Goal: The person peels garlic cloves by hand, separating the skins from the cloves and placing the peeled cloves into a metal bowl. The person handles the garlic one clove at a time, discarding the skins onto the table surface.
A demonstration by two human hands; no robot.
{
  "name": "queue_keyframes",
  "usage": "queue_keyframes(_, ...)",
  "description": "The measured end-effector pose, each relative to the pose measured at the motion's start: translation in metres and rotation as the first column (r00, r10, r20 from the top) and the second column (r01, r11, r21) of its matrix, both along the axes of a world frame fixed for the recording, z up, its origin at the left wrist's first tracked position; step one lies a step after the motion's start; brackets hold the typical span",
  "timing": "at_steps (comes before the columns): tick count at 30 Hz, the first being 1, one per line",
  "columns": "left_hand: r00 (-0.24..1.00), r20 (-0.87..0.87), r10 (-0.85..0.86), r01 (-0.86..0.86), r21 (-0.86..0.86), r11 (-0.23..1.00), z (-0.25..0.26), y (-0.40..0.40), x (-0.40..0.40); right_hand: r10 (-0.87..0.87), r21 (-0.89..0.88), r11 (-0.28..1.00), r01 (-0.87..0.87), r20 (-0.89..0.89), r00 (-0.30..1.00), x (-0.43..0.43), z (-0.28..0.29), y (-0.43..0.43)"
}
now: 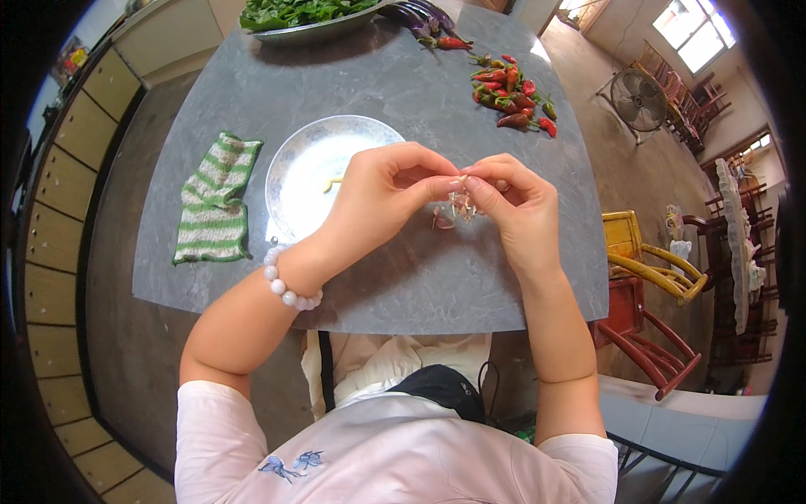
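My left hand [384, 195] and my right hand [519, 208] meet over the grey table, fingertips and thumbs pinching a small pale garlic clove [463, 179] between them. Just below the fingertips lie garlic skins and pieces [463, 205], with a purplish clove or its skin [443, 218] beside them. A white plate with a patterned rim [286, 157] sits partly behind my left hand; a small pale yellow piece [330, 183] is on it. A bracelet of pale beads [277, 286] circles my left wrist.
A green-and-white striped cloth [215, 201] lies left of the plate. Red and green chillies [513, 94] are spread at the back right. Farther back are purple eggplants [419, 17] and a metal tray of leafy greens [308, 28]. Yellow [620, 233] and red [620, 309] wooden chairs stand right of the table.
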State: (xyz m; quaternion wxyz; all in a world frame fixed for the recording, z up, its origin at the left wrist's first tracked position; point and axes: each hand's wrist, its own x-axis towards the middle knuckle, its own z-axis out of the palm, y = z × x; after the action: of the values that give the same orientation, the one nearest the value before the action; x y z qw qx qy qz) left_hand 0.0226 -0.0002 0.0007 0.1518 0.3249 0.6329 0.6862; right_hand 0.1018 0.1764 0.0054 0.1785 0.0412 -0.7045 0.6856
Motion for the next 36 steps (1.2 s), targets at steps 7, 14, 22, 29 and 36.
queue_keyframes(7, 0.923, -0.346, 0.167, -0.183, -0.016, 0.983, -0.001, 0.001, 0.002, -0.001, -0.015, 1.0, 0.002, 0.027, 1.0, -0.001, -0.002, 0.0)
queue_keyframes(14, 0.834, -0.514, 0.202, -0.243, -0.013, 0.97, -0.002, 0.001, 0.001, 0.05, -0.095, 0.995, -0.04, 0.109, 0.993, 0.0, 0.0, 0.003)
queue_keyframes(22, 0.828, -0.531, 0.18, -0.215, -0.003, 0.977, -0.001, 0.0, 0.001, 0.132, -0.169, 0.979, -0.109, 0.129, 0.983, -0.003, -0.006, 0.009)
queue_keyframes(29, 0.763, -0.623, 0.176, -0.205, 0.026, 0.979, -0.001, 0.002, 0.003, 0.183, -0.25, 0.956, -0.155, 0.092, 0.979, -0.004, -0.011, 0.011)
queue_keyframes(36, 0.811, -0.559, 0.172, -0.183, 0.037, 0.983, 0.0, 0.001, 0.004, 0.163, -0.281, 0.952, -0.123, 0.123, 0.979, -0.004, -0.004, 0.006)
